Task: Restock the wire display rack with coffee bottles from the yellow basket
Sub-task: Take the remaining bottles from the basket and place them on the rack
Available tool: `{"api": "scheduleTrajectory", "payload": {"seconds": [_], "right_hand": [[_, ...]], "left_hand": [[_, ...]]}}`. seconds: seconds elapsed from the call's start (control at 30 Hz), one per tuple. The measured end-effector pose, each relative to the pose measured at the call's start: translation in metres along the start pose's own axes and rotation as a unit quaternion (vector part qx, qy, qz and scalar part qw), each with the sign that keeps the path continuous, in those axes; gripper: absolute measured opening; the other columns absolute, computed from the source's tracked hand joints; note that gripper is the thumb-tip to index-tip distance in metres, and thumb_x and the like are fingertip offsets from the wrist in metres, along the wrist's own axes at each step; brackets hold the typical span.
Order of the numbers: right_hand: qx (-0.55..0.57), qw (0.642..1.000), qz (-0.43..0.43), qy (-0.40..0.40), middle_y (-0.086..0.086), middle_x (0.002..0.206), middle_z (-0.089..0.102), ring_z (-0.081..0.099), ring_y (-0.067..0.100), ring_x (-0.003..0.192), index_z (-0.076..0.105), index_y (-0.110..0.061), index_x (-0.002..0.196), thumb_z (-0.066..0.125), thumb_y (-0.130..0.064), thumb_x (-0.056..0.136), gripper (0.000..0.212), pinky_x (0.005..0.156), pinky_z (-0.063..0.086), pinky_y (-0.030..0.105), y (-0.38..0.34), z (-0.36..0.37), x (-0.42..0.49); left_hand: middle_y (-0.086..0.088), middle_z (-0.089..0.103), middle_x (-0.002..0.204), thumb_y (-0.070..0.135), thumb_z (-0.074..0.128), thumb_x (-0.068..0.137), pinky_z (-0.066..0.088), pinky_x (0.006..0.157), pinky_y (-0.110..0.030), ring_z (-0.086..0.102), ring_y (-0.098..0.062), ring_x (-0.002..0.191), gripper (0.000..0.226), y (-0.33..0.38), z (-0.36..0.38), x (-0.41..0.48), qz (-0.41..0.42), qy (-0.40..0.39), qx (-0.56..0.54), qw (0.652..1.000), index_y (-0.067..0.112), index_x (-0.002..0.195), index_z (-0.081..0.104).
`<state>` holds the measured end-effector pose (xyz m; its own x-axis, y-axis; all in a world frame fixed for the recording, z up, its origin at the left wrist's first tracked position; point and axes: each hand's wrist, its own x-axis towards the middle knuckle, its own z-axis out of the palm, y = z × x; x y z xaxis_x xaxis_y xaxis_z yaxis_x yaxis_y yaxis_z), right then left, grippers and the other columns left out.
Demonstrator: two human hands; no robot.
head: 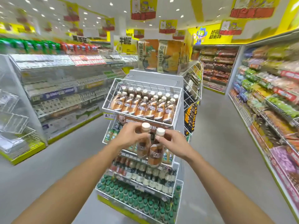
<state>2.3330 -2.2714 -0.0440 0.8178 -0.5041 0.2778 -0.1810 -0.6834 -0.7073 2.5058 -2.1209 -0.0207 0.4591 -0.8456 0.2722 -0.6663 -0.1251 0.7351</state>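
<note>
I hold two brown coffee bottles with cream caps upright in front of the white wire display rack (111, 92). My left hand (129, 136) grips the left bottle (143, 146) by its neck. My right hand (172, 143) pinches the right bottle (155, 155) just under its cap. The two bottles touch each other. The rack's top basket, just above my hands, holds several rows of the same coffee bottles (142, 105). The yellow basket is not in view.
Lower tiers of the rack hold other drinks, with green-capped bottles (132, 199) at the bottom. Stocked shelves line the left (64, 88) and right (267, 102) aisles. Empty wire baskets (13, 113) hang at far left. Grey floor runs on both sides.
</note>
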Motion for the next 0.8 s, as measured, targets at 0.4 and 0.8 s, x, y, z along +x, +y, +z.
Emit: {"api": "scheduleTrajectory", "payload": {"seconds": [0.4,0.8], "right_hand": [[-0.008,1.0,-0.026,-0.009,0.02,0.1,0.078,0.074,0.037,0.091,0.073,-0.003,0.104,0.059,-0.047,0.102,0.047,0.081,0.057,0.052,-0.045,0.059,0.207],[-0.017,0.996,0.079,0.044,0.003,0.084,0.083,0.077,0.009,0.07,0.076,-0.005,0.097,0.065,-0.038,0.1,0.035,0.068,0.057,0.035,0.008,0.048,0.367]], "left_hand": [[-0.011,0.078,0.086,0.032,0.083,0.082,0.056,0.073,-0.039,0.073,-0.028,0.083,0.03,-0.103,-0.113,0.138,-0.003,0.069,-0.017,0.997,0.004,0.091,0.078],[0.006,0.074,0.065,0.034,0.084,0.081,0.048,0.054,-0.016,0.068,-0.005,0.06,0.023,-0.159,-0.123,0.324,-0.009,-0.007,-0.035,0.999,0.019,0.071,0.069]]}}
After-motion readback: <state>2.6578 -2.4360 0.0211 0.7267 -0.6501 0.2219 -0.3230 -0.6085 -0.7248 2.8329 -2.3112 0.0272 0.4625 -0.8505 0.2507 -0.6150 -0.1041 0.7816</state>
